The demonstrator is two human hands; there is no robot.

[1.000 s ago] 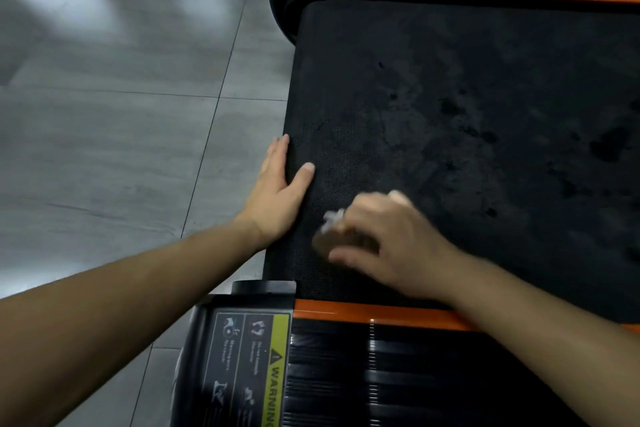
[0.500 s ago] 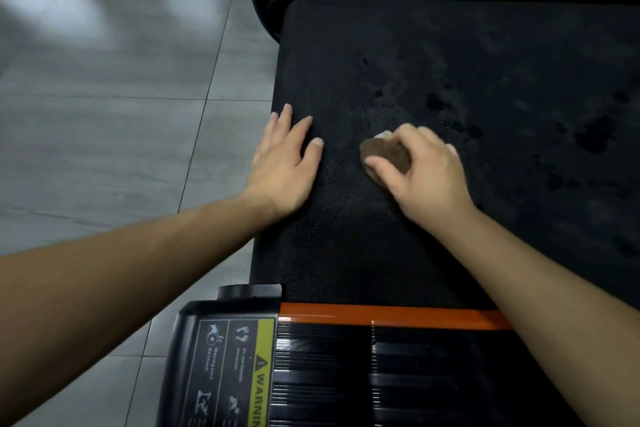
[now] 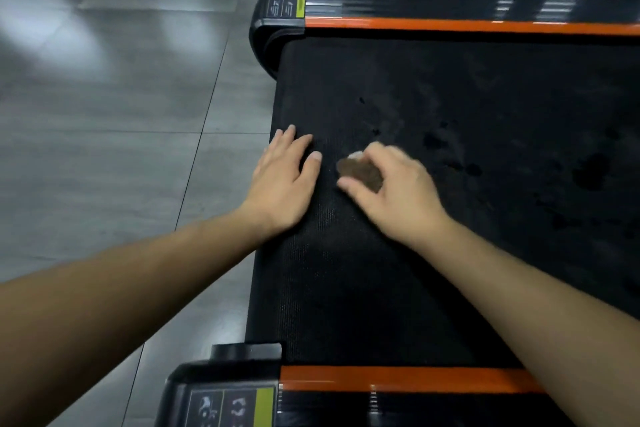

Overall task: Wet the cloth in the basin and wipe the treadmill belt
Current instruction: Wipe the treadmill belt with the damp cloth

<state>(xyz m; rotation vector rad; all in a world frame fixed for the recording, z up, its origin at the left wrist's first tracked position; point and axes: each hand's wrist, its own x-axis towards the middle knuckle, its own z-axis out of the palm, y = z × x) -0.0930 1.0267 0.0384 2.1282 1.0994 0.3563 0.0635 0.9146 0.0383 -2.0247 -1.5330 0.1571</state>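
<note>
The left hand is laid flat, fingers spread and empty, on the belt at its left edge. Just right of it, the cloth is pressed onto the belt, bunched into a small brown wad. It is judged soft, light and damp, best held bunched from above. The right hand is closed over it, the wad showing under the fingertips.

Dim indoor light, pale glare patches on the floor tiles, motion-blurred right hand, wide-angle edge bending.
</note>
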